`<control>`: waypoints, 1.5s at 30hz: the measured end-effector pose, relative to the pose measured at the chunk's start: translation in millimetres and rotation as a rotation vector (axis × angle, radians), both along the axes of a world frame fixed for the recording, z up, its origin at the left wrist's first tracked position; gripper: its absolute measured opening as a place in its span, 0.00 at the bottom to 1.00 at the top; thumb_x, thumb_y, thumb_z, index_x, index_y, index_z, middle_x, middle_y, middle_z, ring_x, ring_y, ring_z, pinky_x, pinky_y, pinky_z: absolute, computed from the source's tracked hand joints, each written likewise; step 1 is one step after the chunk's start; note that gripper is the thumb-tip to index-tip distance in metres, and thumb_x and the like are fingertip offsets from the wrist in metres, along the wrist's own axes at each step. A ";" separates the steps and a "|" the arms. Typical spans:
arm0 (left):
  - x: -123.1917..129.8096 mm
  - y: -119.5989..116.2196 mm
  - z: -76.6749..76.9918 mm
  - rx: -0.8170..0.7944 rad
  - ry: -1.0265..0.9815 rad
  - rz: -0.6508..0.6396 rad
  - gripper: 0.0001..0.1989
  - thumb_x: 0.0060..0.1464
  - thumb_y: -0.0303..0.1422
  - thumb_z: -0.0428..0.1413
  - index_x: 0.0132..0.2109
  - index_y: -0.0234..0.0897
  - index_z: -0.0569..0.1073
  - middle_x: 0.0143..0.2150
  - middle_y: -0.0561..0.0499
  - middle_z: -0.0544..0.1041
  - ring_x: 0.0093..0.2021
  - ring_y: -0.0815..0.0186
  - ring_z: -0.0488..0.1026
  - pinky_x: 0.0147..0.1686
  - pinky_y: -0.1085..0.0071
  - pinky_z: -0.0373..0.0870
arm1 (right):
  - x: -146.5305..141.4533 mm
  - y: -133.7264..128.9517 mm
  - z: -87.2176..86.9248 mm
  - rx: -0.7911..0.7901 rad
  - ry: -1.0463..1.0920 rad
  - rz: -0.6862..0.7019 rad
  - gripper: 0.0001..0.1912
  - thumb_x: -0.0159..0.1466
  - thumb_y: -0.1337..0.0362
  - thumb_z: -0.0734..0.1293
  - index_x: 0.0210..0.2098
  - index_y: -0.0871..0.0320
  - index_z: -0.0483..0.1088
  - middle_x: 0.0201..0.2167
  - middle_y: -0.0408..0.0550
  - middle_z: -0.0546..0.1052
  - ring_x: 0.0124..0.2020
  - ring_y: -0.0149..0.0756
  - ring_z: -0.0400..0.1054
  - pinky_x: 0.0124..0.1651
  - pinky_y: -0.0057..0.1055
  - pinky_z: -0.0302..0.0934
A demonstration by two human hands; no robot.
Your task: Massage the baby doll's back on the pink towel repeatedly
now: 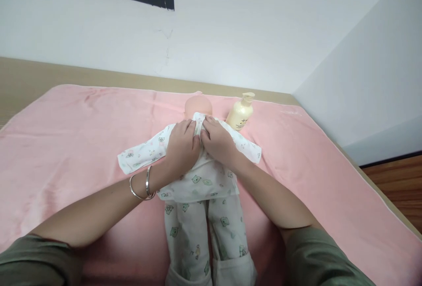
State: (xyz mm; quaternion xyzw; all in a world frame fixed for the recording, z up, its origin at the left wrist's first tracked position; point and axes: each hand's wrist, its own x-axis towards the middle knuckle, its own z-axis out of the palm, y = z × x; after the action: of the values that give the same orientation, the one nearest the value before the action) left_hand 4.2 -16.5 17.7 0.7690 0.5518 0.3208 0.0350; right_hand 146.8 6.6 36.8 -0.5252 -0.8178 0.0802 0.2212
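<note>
A baby doll (198, 104) lies on a pink blanket, its head away from me. It wears a white printed top (211, 178) and matching trousers (194, 233). My left hand (183, 145) and my right hand (217, 140) meet at the top's collar, over the doll's upper chest. The fingers of both hands are bent onto the collar cloth and pinch it, the thumbs near each other. The sleeves spread out to either side. The hands and the raised collar hide the doll's lower face and neck.
A cream pump bottle (241, 112) stands on the pink blanket (82, 145) right of the doll's head. A wooden surface edge (39, 72) shows beyond the blanket, against a white wall. Brown wood (398, 185) is at the far right.
</note>
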 end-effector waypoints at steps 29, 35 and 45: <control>-10.6 19.6 -0.2 -0.133 -0.075 -0.023 0.16 0.56 0.29 0.44 0.47 0.35 0.72 0.47 0.39 0.77 0.49 0.51 0.72 0.54 0.52 0.69 | -8.2 -27.6 2.6 0.124 -0.202 -0.013 0.28 0.70 0.66 0.53 0.64 0.80 0.60 0.63 0.76 0.66 0.68 0.60 0.58 0.69 0.57 0.53; -6.5 13.1 -8.9 -0.078 -0.124 0.021 0.21 0.60 0.32 0.42 0.56 0.32 0.70 0.58 0.37 0.74 0.59 0.50 0.68 0.62 0.51 0.64 | -1.9 -6.9 3.6 -0.019 -0.102 0.007 0.29 0.69 0.67 0.53 0.65 0.77 0.60 0.66 0.71 0.64 0.69 0.56 0.56 0.71 0.53 0.53; -6.3 12.2 -10.8 -0.070 -0.149 0.023 0.23 0.61 0.33 0.42 0.58 0.30 0.70 0.60 0.36 0.74 0.61 0.50 0.68 0.64 0.49 0.63 | 2.0 2.7 8.4 -0.057 -0.010 -0.042 0.24 0.68 0.65 0.55 0.57 0.70 0.69 0.59 0.66 0.73 0.63 0.56 0.65 0.66 0.53 0.60</control>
State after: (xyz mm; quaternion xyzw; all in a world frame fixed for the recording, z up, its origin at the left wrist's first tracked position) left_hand -2.2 -4.3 6.9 0.7348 0.5675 0.3580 0.0990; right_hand 148.9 9.3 45.1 -0.5485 -0.8053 0.0962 0.2035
